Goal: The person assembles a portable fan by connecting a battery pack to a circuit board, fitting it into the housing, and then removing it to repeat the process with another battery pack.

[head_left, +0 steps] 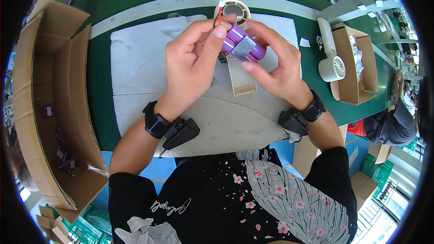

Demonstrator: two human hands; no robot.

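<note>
1. The person wears a black short-sleeved shirt (pixel 212 199) with pink blossoms, a grey pattern and pale script printed on it.
2. Both forearms are bare.
3. Each wrist has a black strap with a black device: left wristband (pixel 157 124), right wristband (pixel 312 108).

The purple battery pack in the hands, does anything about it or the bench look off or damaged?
Nothing stands out. Both hands, left hand and right hand, hold the purple battery pack above the white foam mat; its grey patch and red wire look intact, and the cream fan housing lies flat beneath.
</note>
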